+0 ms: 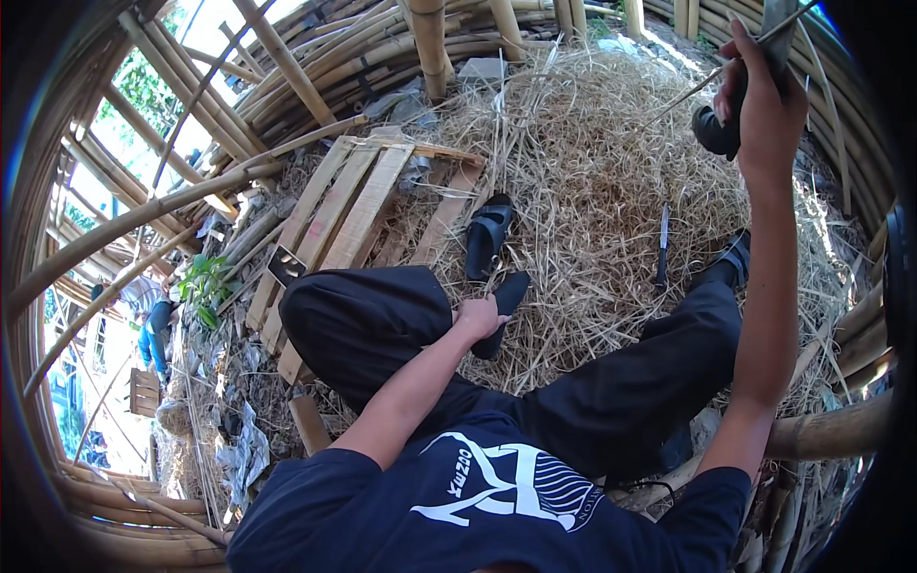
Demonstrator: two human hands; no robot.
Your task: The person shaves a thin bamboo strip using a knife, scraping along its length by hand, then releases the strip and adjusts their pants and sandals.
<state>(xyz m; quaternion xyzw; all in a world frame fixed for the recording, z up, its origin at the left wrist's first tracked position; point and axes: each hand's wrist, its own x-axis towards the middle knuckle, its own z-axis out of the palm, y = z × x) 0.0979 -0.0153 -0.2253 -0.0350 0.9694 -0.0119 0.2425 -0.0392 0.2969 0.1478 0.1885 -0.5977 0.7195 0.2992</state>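
My right hand [764,115] is raised at the upper right, its fingers wrapped round the black handle [712,131] of a large broad-bladed knife. The blade [779,33] points up, away from me. A thin bamboo strip [690,93] slants across beside the blade and my fingers; whether they pinch it too is unclear. My left hand [475,317] is closed beside my foot in a black sock [512,292]. What it grips, if anything, is too small to make out. Just beyond that foot lies an empty black sandal [488,237].
A slim knife with a black handle [661,258] lies on the straw [583,172] between my legs. Left of my knee is a wooden pallet [368,205]. Bamboo walls [334,72] surround me. A person in blue trousers [153,334] is at the far left.
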